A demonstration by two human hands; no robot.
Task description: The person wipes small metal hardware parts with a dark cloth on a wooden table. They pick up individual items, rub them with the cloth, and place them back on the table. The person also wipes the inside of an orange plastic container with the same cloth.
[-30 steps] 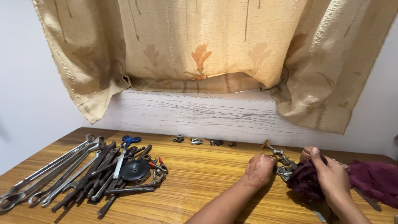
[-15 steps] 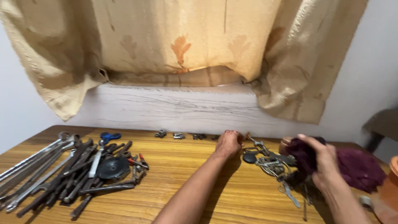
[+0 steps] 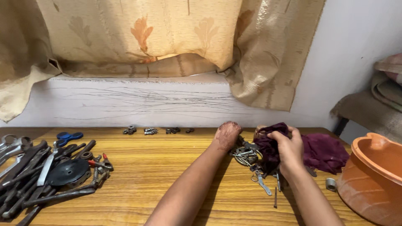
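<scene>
While right hand (image 3: 289, 148) fingers clutch maroon cloth (image 3: 272, 144), left hand (image 3: 227, 134) touching metal parts (image 3: 247, 155)

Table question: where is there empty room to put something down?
The widest bare patch of table lies between the pile of wrenches and the left hand. It is crowded around the small metal parts under the right hand, over to the orange tub.

Bare tabletop (image 3: 167, 175) lies open left of the left hand's fingers (image 3: 228, 130). Right of the right hand's fingers (image 3: 281, 136), a maroon cloth (image 3: 324, 151) and orange tub (image 3: 374, 175) crowd in.
</scene>
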